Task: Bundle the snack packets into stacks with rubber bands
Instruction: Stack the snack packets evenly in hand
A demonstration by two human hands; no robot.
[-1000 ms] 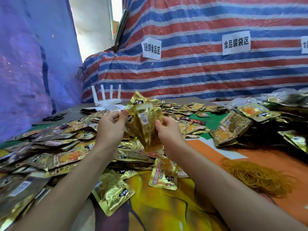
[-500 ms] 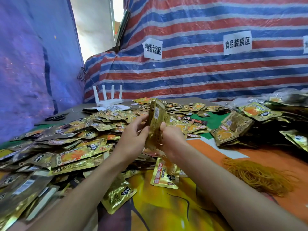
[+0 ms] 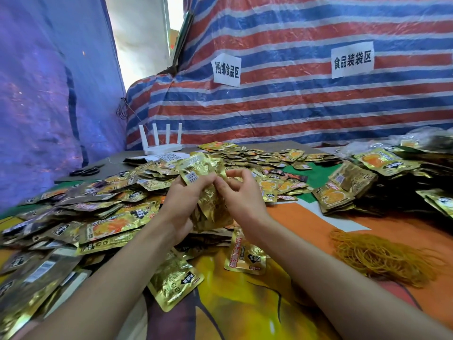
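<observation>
Both bare forearms are held forward and angled inward, so that the wrists meet near the middle. The left hand [image 3: 183,207] is seen from its back, and its fingers and thumb are curled round a stack of packets [image 3: 208,212]. The right hand [image 3: 242,200] is set close against the stack's right side, with fingers bent and thumb pressed on the packets.

Glossy gold foil snack packets [image 3: 115,225], matt rubber bands [image 3: 377,256], woven plastic striped tarp [image 3: 294,114]
</observation>
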